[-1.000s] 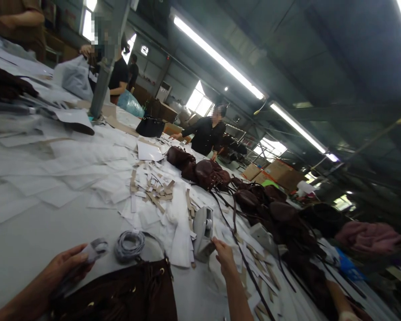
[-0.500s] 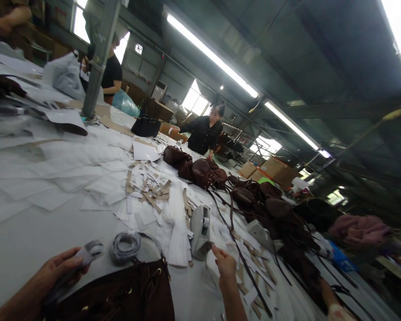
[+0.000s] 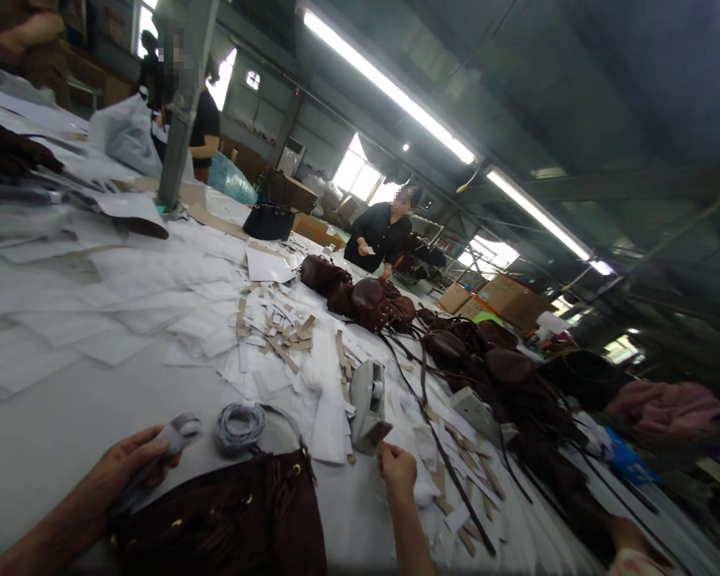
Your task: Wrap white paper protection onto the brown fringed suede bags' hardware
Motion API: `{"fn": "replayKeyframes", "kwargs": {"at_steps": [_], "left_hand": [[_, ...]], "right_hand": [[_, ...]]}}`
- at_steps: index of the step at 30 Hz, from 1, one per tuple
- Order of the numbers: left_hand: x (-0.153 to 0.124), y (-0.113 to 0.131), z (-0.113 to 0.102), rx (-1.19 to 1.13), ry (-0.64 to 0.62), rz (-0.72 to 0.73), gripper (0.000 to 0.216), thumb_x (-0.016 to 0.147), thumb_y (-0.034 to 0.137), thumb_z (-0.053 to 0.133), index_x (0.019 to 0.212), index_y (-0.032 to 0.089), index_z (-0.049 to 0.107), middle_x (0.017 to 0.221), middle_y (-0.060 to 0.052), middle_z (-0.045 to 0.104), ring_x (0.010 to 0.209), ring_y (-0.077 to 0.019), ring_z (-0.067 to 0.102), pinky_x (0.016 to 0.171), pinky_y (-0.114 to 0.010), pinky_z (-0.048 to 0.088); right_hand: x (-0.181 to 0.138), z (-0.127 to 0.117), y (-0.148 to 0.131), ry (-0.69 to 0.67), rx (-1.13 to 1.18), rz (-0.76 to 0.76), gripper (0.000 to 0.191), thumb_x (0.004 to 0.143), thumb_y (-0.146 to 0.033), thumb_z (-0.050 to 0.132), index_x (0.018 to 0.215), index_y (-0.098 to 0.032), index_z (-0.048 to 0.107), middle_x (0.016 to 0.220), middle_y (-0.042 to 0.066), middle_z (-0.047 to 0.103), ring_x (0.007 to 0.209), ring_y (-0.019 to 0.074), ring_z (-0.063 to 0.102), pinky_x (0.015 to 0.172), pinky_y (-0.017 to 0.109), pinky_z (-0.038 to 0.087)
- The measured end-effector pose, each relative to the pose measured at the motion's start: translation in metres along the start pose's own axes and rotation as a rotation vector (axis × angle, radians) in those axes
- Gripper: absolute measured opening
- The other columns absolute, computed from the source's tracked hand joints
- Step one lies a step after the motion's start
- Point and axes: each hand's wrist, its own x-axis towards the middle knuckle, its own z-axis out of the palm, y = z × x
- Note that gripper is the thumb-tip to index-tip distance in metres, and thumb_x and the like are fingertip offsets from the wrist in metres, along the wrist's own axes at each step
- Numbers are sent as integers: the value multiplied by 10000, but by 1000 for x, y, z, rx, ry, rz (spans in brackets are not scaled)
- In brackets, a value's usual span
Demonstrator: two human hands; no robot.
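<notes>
My left hand (image 3: 141, 464) is closed around a grey strap (image 3: 183, 432) whose end is wound into a loop; its tail hangs towards the brown bag (image 3: 234, 512). That bag, with gold eyelets and fringe, lies on the table in front of me. Behind it rests a coil of grey strap (image 3: 240, 426). My right hand (image 3: 398, 472) pinches thumb and fingers together at the near end of a grey tape dispenser (image 3: 369, 404). Whatever thin thing lies between those fingertips, perhaps tape, is too small to tell.
White sheets (image 3: 132, 296) spread over the left of the table. Cardboard strips (image 3: 291, 340) lie beyond the dispenser. Several brown bags (image 3: 369, 304) with long straps form a row to the right, near a second dispenser (image 3: 473, 410). A co-worker (image 3: 381, 232) stands across the table; another person's arm reaches in at lower right.
The view has shifted slightly. My right hand has dropped a little relative to the dispenser's end. My left hand still holds the strap. The co-worker across the table has drawn one hand inward.
</notes>
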Motion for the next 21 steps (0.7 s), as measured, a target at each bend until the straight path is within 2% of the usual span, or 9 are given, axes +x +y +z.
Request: {"fn": "replayKeyframes", "kwargs": {"at_steps": [2,4,6,9,14,17,21], "left_hand": [[0,0,-1,-47,-113,48,242,710,421,692,763,187,662,646,37,644,491,-73,442,468,-178,337],[0,2,-1,-47,-146,88,260,724,409,687,788,159,654,638,19,633,479,-66,438,455,-167,326],[2,5,1,-19,-187,131,260,717,385,687,778,136,644,637,-2,630,471,-62,438,440,-163,308],[8,7,2,-18,-205,164,267,715,383,666,805,133,635,630,-6,625,445,-58,429,423,-164,283],[9,3,1,-28,-189,183,266,716,385,653,816,140,623,632,0,622,445,-58,432,434,-168,295],[8,2,2,-32,-190,197,241,722,367,654,808,145,619,645,3,625,455,-60,436,436,-170,300],[7,6,3,-30,-182,202,207,731,339,636,806,147,625,583,33,581,432,-59,423,416,-167,271]], "right_hand": [[-11,-4,3,-28,-35,-2,486,581,-639,574,476,-167,623,393,44,545,407,179,500,422,292,370],[-23,-4,-1,-76,-54,-17,504,586,-652,551,547,-161,655,415,44,561,419,188,504,434,301,380],[-37,5,-16,-153,-59,-63,522,599,-653,552,652,-151,684,457,31,582,458,192,525,469,297,405],[-75,29,-61,-388,-39,-265,510,663,-637,579,772,-153,694,537,13,613,518,186,555,536,280,437],[-161,75,-146,-841,76,-620,315,829,-460,554,771,-175,676,717,34,680,670,182,611,639,253,450],[-190,102,-172,-926,81,-734,240,838,-378,572,744,-180,671,708,21,665,665,163,596,636,244,429],[-201,129,-179,-940,71,-746,231,835,-335,582,695,-184,685,646,-2,643,587,129,543,567,231,382]]}}
